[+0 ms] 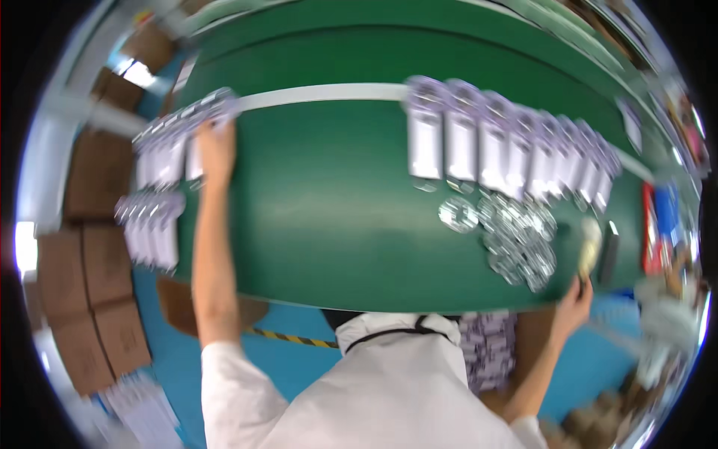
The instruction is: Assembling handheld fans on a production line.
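Observation:
My left hand reaches out to the far left of the green table. Its fingers are closed at the upper part of a purple-and-white package, the endmost in a row of overlapping packages. Motion blur softens the fingertips there. At the table's near right edge, my right hand is closed round the dark lower end of a stick-shaped tool with a pale yellow body and a rounded whitish tip. A heap of clear, shiny round pieces lies to the left of that tool.
More purple-and-white packages overlap in a row at the far right, beside a white strip. A second short row lies near left. A dark bar and red tray are at right. Cartons stack beyond the left edge.

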{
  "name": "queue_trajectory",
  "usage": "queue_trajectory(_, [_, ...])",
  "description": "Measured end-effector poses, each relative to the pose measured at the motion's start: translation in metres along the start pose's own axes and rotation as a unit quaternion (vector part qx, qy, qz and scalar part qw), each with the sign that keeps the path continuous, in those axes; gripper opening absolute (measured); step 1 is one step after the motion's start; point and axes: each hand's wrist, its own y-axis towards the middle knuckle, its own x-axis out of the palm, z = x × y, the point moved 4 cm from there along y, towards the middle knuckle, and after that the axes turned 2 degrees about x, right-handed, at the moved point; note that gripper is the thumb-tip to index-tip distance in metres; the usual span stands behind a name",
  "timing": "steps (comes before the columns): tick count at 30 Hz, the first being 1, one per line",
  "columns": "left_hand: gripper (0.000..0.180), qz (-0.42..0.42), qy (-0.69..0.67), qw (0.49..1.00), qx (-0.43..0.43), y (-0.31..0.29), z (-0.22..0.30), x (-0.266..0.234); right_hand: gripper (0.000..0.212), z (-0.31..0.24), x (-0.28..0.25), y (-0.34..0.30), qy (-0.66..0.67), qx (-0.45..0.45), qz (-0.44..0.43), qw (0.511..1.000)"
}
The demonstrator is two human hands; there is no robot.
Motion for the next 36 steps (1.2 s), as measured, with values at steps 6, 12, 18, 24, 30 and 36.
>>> queue_trajectory(6, [0.042,0.113,0.183,0.968,0.126,-0.023,0.081,-0.055,0.027,-0.016,0.028,0.019,-0.059,-0.028,-0.022,0.998])
queue_trajectory(12, [0.042,-0.169,-0.253,0.953,0.009,-0.072,0.251,0.002,0.028,-0.036,0.017,0.011,-0.141,-0.147,0.036,0.978])
queue_trajectory(18, [0.063,-0.266,-0.217,0.939,0.007,-0.081,0.327,0.051,0.018,-0.095,0.027,-0.003,0.051,-0.129,0.013,0.990])
queue_trajectory(24, [0.058,-0.314,-0.207,0.926,-0.009,-0.070,0.326,0.047,0.022,-0.191,0.076,-0.055,0.119,-0.258,-0.133,0.949])
queue_trajectory(30, [0.043,-0.377,-0.469,0.776,-0.189,-0.127,0.309,-0.015,0.024,-0.227,0.111,-0.071,0.181,-0.283,-0.216,0.917])
queue_trajectory(36, [0.041,-0.388,-0.487,0.749,-0.225,-0.177,0.314,-0.093,0.057,-0.281,0.111,-0.071,0.377,-0.160,-0.365,0.836])
